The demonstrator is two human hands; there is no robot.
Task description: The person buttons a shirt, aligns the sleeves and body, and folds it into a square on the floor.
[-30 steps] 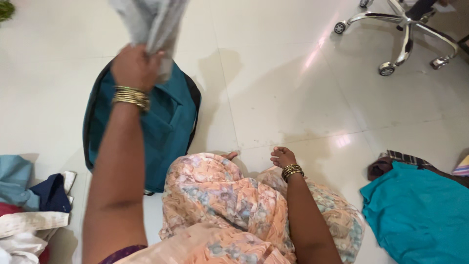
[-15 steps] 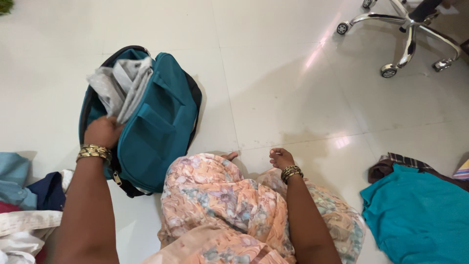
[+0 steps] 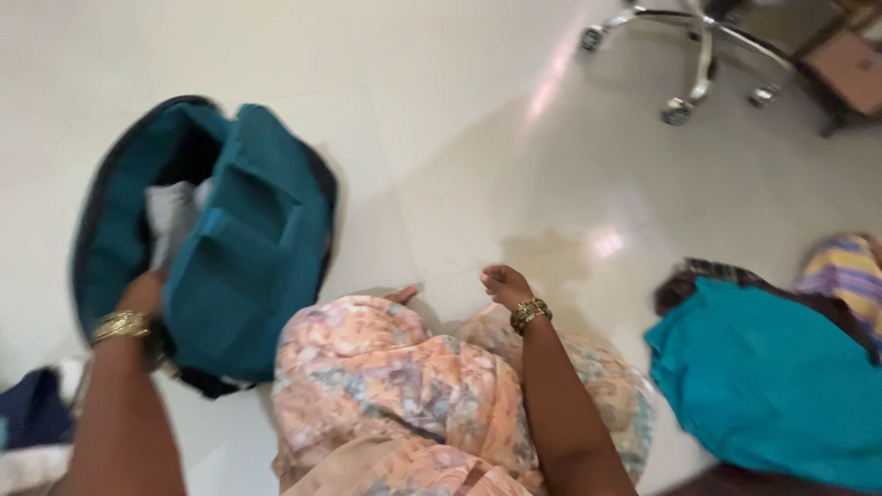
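Observation:
A teal backpack [image 3: 243, 266] lies open on the white tiled floor in front of my left knee. A grey cloth [image 3: 170, 216] sits inside its main compartment. My left hand [image 3: 140, 296], with gold bangles on the wrist, is at the bag's opening and grips the lower end of the grey cloth; the bag's front flap hides part of my fingers. My right hand [image 3: 503, 283] rests by my knee with its fingers curled and nothing in it. My lap is covered by peach floral fabric [image 3: 404, 386].
A teal garment [image 3: 772, 386] lies on the floor at the right, over a dark checked cloth [image 3: 707, 273], with a striped cloth [image 3: 850, 266] beside it. A chrome wheeled chair base [image 3: 698, 55] stands at the far right. Folded clothes [image 3: 32, 427] lie at the lower left.
My left hand has brought the grey cloth down from above and pushed it into the open backpack. The view has swung slightly right. My right hand has stayed by my knee.

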